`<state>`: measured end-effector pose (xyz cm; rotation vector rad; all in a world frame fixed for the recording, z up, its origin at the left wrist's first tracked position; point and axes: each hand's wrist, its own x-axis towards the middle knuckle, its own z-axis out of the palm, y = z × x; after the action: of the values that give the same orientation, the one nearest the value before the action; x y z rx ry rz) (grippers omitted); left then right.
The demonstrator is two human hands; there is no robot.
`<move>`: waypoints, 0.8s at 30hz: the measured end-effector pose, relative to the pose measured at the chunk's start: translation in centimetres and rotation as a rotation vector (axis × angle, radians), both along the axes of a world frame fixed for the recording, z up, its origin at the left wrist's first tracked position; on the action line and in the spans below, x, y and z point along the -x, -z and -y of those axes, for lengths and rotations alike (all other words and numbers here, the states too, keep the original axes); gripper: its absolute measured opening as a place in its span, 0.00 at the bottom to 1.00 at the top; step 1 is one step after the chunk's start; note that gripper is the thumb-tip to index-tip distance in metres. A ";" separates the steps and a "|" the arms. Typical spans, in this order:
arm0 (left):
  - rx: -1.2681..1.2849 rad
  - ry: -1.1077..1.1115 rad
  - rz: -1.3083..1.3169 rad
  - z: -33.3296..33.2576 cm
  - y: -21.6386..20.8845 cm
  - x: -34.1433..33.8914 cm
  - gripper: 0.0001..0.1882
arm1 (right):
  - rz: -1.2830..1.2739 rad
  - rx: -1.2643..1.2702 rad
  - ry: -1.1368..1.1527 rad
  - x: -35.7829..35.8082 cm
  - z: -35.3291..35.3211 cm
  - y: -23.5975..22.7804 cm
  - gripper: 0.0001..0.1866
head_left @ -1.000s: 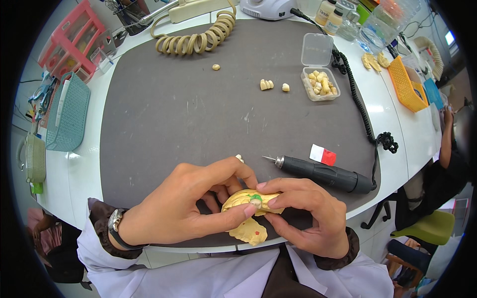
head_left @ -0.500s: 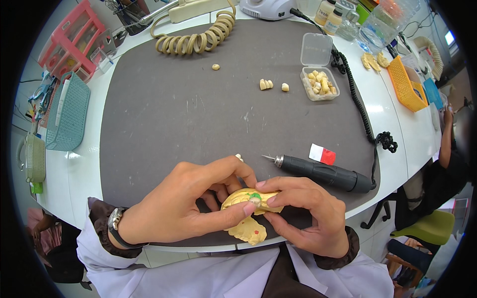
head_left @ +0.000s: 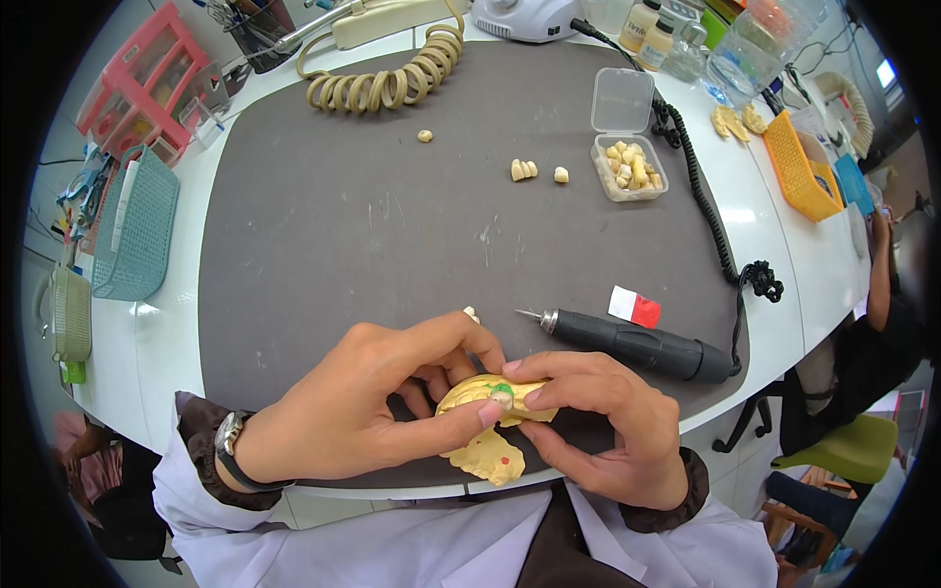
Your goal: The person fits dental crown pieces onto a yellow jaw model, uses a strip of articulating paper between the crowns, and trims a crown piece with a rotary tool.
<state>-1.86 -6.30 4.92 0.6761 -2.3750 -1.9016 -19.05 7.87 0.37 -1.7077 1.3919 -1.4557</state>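
Observation:
A yellow plaster dental model [head_left: 490,457] is held between both hands near the front edge of the grey mat. My left hand [head_left: 392,387] grips its left side, the thumb pressed by a whitish tooth [head_left: 503,398] set next to a patch of green wax [head_left: 501,389]. My right hand [head_left: 608,416] pinches the model's right end, fingers on top and thumb beneath. A small red mark shows on the model's lower part. Beyond my left fingers lies a pale tooth piece [head_left: 471,315], partly hidden. A dark rotary handpiece [head_left: 637,343] with a thin bur rests to the right.
An open clear box [head_left: 629,176] of artificial teeth stands at the far right of the mat [head_left: 323,235], near loose tooth pieces [head_left: 524,170]. A red-and-white slip [head_left: 635,307] lies by the handpiece. Coiled cords, a teal basket [head_left: 137,225] and a yellow basket [head_left: 799,167] line the edges.
Hardly anything differs. Both hands keep the same hold on the dental model, and the whole view has shifted very slightly.

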 end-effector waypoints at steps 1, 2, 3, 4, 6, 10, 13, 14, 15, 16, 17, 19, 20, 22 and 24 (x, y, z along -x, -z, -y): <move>0.001 0.001 -0.001 0.0 0.0 0.0 0.15 | -0.003 0.000 0.002 0.0 0.0 0.0 0.20; 0.000 0.002 -0.001 0.0 0.1 0.0 0.15 | -0.006 0.001 0.004 -0.1 0.0 0.0 0.20; 0.001 0.002 -0.003 0.0 0.1 0.0 0.15 | -0.006 -0.001 0.004 0.0 0.0 0.0 0.20; 0.002 0.002 -0.004 0.0 0.1 0.1 0.15 | -0.006 -0.003 0.004 0.0 -0.1 0.0 0.20; 0.001 0.001 0.000 -0.1 0.0 0.1 0.16 | -0.006 -0.004 0.003 0.1 -0.1 0.0 0.20; 0.009 0.007 -0.001 -0.1 0.1 0.1 0.15 | -0.007 -0.002 0.002 0.1 -0.1 0.0 0.20; 0.016 0.010 0.001 -0.1 0.0 0.1 0.15 | -0.002 0.003 -0.001 0.1 -0.1 0.0 0.20; 0.014 0.010 -0.001 -0.1 0.0 0.1 0.15 | 0.001 0.005 -0.002 0.1 -0.1 0.1 0.20; 0.013 0.008 -0.002 -0.1 0.1 0.1 0.15 | 0.001 0.006 -0.002 0.1 -0.1 0.1 0.20; 0.011 0.007 -0.004 -0.1 0.1 0.1 0.15 | 0.001 0.008 -0.002 0.1 -0.1 0.1 0.20; 0.013 0.009 -0.003 -0.1 0.1 0.1 0.15 | 0.001 0.009 -0.003 0.1 -0.1 0.1 0.20; 0.017 0.011 -0.002 -0.1 0.1 0.1 0.15 | 0.000 0.011 -0.004 0.1 -0.1 0.1 0.20; 0.025 0.010 -0.013 -0.1 0.2 0.0 0.15 | 0.000 0.013 -0.005 0.1 -0.1 0.1 0.20; 0.039 0.010 -0.034 -0.1 0.4 0.0 0.15 | 0.006 0.003 -0.001 0.0 -0.1 0.1 0.20; 0.055 0.031 0.038 -0.1 -0.3 0.1 0.15 | -0.003 -0.004 0.001 0.0 -0.1 0.1 0.20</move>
<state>-1.93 -6.25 5.18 0.6819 -2.4646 -1.8442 -19.07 7.99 0.24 -1.7072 1.3966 -1.4504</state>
